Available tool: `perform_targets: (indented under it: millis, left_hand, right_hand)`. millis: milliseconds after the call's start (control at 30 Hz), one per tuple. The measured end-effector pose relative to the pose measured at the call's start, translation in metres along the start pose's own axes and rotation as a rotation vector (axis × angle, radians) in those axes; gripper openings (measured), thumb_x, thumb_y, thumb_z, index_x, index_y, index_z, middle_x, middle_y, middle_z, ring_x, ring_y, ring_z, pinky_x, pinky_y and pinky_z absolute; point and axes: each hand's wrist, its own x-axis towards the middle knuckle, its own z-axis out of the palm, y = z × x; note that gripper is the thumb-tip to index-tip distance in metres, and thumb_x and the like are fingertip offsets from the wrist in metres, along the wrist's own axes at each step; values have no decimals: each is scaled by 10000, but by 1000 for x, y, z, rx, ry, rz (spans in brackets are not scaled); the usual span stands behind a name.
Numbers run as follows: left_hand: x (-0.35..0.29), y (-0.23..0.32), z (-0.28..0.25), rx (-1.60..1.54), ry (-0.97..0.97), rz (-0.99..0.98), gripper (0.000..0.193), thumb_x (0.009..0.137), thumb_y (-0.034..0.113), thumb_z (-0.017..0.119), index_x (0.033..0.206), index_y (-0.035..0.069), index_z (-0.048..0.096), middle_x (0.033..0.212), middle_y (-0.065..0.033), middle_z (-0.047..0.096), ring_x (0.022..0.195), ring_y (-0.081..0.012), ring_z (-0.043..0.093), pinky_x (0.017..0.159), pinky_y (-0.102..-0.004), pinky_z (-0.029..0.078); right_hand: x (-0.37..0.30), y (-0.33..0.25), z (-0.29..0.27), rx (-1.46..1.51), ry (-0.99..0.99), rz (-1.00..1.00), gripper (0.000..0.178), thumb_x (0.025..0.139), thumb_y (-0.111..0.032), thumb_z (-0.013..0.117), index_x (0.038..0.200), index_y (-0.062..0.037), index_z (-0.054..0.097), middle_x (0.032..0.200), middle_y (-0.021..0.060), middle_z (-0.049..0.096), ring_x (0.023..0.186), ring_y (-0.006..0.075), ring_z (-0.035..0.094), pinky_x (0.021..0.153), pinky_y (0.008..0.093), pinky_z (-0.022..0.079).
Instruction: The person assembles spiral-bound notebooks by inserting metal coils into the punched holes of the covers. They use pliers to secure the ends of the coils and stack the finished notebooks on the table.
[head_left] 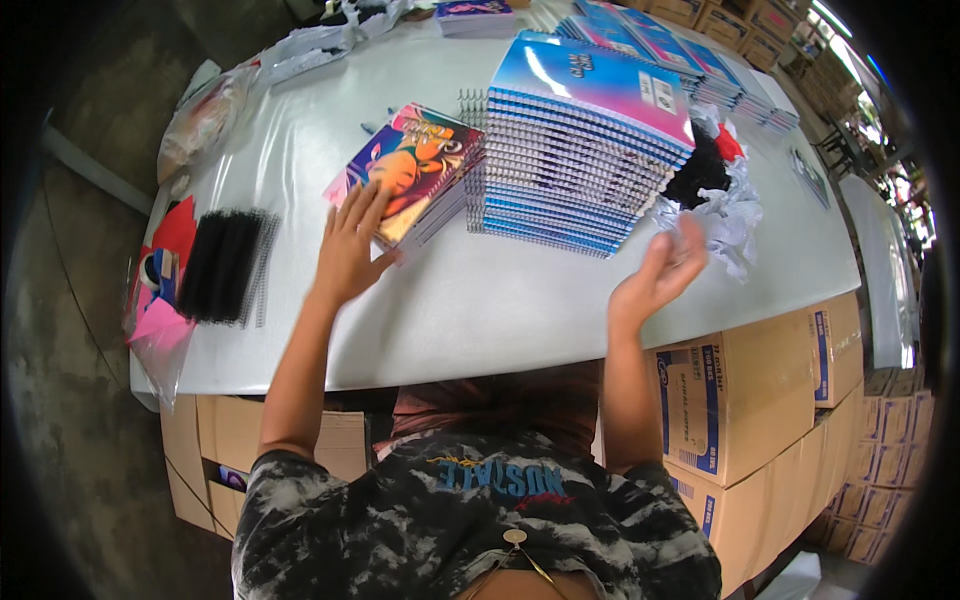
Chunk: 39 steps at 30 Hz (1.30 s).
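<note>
My left hand lies with fingers spread on the lower left corner of a short stack of small notebooks with colourful cartoon covers. Just to the right stands a tall stack of spiral notebooks with blue and pink covers, their wire bindings showing along the near side. Loose wire coils stick out at this stack's left edge. My right hand, slightly blurred, is held palm up near the tall stack's lower right corner. Its fingers are apart and nothing shows in them.
A bundle of black spiral coils lies on the white table at left, beside a plastic bag of coloured scraps. Crumpled white paper is at right. More notebook stacks stand at the back. Cardboard boxes are below the right edge.
</note>
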Motion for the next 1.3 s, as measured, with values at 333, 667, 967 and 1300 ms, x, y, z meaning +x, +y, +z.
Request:
perform_targets:
  millis: [333, 667, 967, 1300]
  left_hand:
    - [-59, 118, -65, -331, -259, -57, 613, 666, 230, 716, 1219, 61, 514, 1211, -121, 499, 1071, -262, 492, 863, -381, 370]
    - [-97, 49, 32, -1189, -1, -694, 335, 702, -123, 519, 995, 40, 525, 1020, -67, 550, 964, -174, 515, 862, -292, 398]
    - [-151, -98, -27, 507, -85, -1082, 199, 806, 191, 600, 951, 58, 627, 914, -132, 638, 861, -293, 589, 787, -388, 441]
    - [-123, -122, -67, -1485, 859, -987, 190, 884, 208, 581, 1012, 69, 596, 859, -10, 577, 791, -118, 539, 681, -244, 443]
  right_hand:
    - [-124, -73, 35, 494, -581, 919, 442, 862, -110, 592, 1251, 42, 447, 1128, 108, 556, 1036, 157, 522, 892, 291, 425]
    - [-83, -25, 16, 303, -1125, 444, 208, 811, -1, 611, 1015, 41, 627, 937, 112, 670, 836, 136, 613, 753, 244, 478]
    - [-79, 2, 3, 222, -1034, 443, 182, 821, -19, 622, 990, 46, 629, 861, 89, 663, 775, 122, 608, 725, 242, 494]
    - [-69, -6, 11, 384, -1019, 487, 255, 818, 10, 611, 1071, 44, 607, 995, 110, 653, 869, 126, 607, 781, 244, 484]
